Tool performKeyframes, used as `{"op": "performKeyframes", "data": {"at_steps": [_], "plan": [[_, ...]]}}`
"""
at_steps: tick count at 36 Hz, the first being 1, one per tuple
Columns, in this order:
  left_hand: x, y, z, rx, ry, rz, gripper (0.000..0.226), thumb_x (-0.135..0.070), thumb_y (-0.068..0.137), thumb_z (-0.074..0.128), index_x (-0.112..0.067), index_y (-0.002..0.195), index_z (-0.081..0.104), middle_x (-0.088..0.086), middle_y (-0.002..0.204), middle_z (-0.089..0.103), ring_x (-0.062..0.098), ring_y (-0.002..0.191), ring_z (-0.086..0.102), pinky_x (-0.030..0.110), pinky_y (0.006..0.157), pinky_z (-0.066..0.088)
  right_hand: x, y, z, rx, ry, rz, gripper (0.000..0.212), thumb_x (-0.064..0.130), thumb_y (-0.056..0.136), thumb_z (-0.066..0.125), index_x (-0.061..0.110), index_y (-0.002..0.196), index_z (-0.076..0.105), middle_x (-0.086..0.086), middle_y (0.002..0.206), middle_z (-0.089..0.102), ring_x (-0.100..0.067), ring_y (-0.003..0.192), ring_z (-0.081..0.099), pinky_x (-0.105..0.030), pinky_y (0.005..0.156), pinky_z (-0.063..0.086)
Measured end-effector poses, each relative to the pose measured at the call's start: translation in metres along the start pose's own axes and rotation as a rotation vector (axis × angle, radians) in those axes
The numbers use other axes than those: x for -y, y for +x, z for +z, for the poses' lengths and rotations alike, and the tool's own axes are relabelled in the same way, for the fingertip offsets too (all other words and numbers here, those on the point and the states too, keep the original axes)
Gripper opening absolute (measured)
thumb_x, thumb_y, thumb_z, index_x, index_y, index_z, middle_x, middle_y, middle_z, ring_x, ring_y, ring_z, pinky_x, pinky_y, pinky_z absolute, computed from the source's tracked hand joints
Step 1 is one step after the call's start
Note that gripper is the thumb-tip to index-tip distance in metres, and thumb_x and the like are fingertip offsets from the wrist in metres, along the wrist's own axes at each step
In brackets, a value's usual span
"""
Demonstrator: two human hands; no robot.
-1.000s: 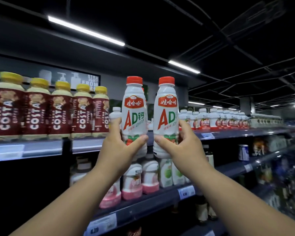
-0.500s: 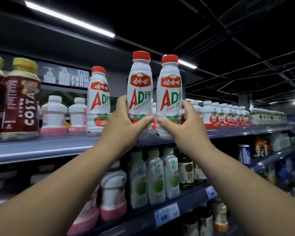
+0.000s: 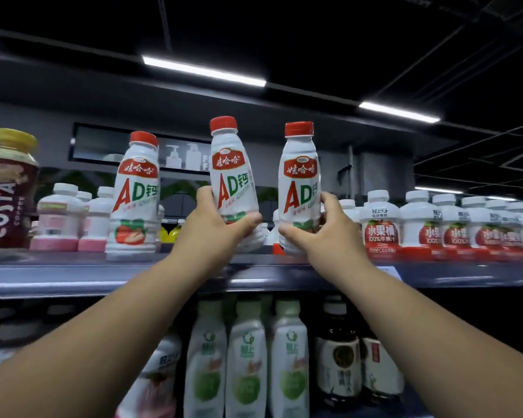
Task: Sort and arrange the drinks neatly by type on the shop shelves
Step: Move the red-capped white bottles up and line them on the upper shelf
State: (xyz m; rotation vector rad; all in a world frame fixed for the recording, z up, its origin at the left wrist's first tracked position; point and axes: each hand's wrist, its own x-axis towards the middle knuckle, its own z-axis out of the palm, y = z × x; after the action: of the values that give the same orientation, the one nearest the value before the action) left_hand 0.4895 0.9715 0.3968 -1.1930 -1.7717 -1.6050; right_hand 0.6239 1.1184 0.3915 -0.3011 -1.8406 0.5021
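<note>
Right: two red-capped AD bottles sit at top-shelf height, long axes near vertical. The left-hand bottle (image 3: 233,182) leans slightly toward the standing AD bottle (image 3: 135,200) on the shelf (image 3: 73,279), and the right-hand bottle (image 3: 299,188) is straighter. The left hand (image 3: 215,233) wraps thumb and fingers round its bottle's lower body, and the right hand (image 3: 322,236) does likewise. Both bases are at deck level, contact unclear. The standing one lies leftward across a gap, so the left hand is nearer — I'd judge its bottle slots in first, the other just beside it.
</note>
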Motion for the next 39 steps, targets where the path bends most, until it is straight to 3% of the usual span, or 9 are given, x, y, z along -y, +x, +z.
{"op": "performKeyframes", "data": {"at_steps": [5, 9, 14, 18, 22, 26, 33, 39], "plan": [[-0.016, 0.007, 0.023, -0.004, 0.005, -0.041, 0.064, -0.05, 0.078, 0.078, -0.023, 0.12, 0.038, -0.004, 0.116, 0.062, 0.018, 0.101, 0.064, 0.045, 0.089, 0.057, -0.021, 0.018, -0.007, -0.001, -0.045, 0.032, 0.06, 0.058, 0.073, 0.081, 0.044, 0.116, 0.041, 0.018, 0.11, 0.067, -0.012, 0.102, 0.066, -0.038, 0.089, 0.054], [-0.024, 0.015, 0.05, 0.015, 0.046, -0.034, 0.062, -0.051, 0.078, 0.078, -0.023, 0.117, 0.038, -0.003, 0.113, 0.062, 0.019, 0.1, 0.064, 0.046, 0.088, 0.058, -0.042, 0.028, -0.013, -0.01, -0.185, 0.054, 0.072, 0.068, 0.074, 0.074, 0.035, 0.129, 0.041, 0.01, 0.119, 0.068, -0.022, 0.104, 0.066, -0.042, 0.086, 0.055], [-0.026, 0.018, 0.076, 0.046, 0.119, -0.019, 0.056, -0.05, 0.079, 0.077, -0.025, 0.113, 0.041, -0.009, 0.108, 0.064, 0.014, 0.094, 0.067, 0.044, 0.085, 0.058, -0.056, 0.031, -0.011, 0.016, -0.282, 0.076, 0.062, 0.076, 0.077, 0.063, 0.031, 0.116, 0.046, 0.005, 0.108, 0.068, -0.024, 0.091, 0.063, -0.036, 0.072, 0.048], [-0.02, 0.018, 0.077, 0.072, 0.17, -0.04, 0.057, -0.049, 0.079, 0.078, -0.025, 0.114, 0.041, -0.009, 0.109, 0.063, 0.013, 0.093, 0.065, 0.042, 0.084, 0.057, -0.061, 0.03, -0.009, 0.038, -0.317, 0.046, 0.063, 0.081, 0.076, 0.057, 0.032, 0.113, 0.047, 0.004, 0.107, 0.066, -0.024, 0.089, 0.06, -0.037, 0.072, 0.047], [-0.019, 0.015, 0.073, 0.083, 0.214, -0.03, 0.056, -0.049, 0.08, 0.077, -0.023, 0.114, 0.041, -0.01, 0.106, 0.061, 0.008, 0.088, 0.062, 0.036, 0.079, 0.054, -0.062, 0.026, -0.006, 0.056, -0.359, 0.024, 0.061, 0.081, 0.077, 0.055, 0.032, 0.112, 0.043, 0.003, 0.111, 0.065, -0.026, 0.097, 0.063, -0.038, 0.074, 0.048], [-0.017, 0.01, 0.072, 0.135, 0.244, 0.022, 0.058, -0.054, 0.077, 0.077, -0.027, 0.114, 0.041, -0.012, 0.106, 0.063, 0.011, 0.091, 0.066, 0.043, 0.081, 0.058, -0.059, 0.022, -0.007, 0.026, -0.387, 0.031, 0.062, 0.079, 0.081, 0.054, 0.026, 0.112, 0.042, -0.002, 0.111, 0.065, -0.03, 0.098, 0.063, -0.037, 0.07, 0.041], [-0.022, 0.006, 0.074, 0.154, 0.367, 0.056, 0.061, -0.062, 0.08, 0.069, -0.025, 0.117, 0.037, -0.008, 0.109, 0.061, 0.017, 0.094, 0.064, 0.044, 0.08, 0.057, -0.054, 0.018, -0.01, 0.008, -0.439, 0.033, 0.06, 0.074, 0.086, 0.051, 0.021, 0.112, 0.039, -0.007, 0.114, 0.067, -0.033, 0.101, 0.064, -0.039, 0.074, 0.041], [-0.019, 0.008, 0.075, 0.154, 0.433, 0.034, 0.061, -0.069, 0.08, 0.063, -0.026, 0.114, 0.036, -0.009, 0.105, 0.059, 0.007, 0.083, 0.059, 0.03, 0.06, 0.049, -0.054, 0.021, -0.01, 0.049, -0.463, 0.049, 0.064, 0.076, 0.087, 0.047, 0.02, 0.117, 0.043, -0.007, 0.115, 0.067, -0.033, 0.103, 0.064, -0.038, 0.072, 0.039]]}}
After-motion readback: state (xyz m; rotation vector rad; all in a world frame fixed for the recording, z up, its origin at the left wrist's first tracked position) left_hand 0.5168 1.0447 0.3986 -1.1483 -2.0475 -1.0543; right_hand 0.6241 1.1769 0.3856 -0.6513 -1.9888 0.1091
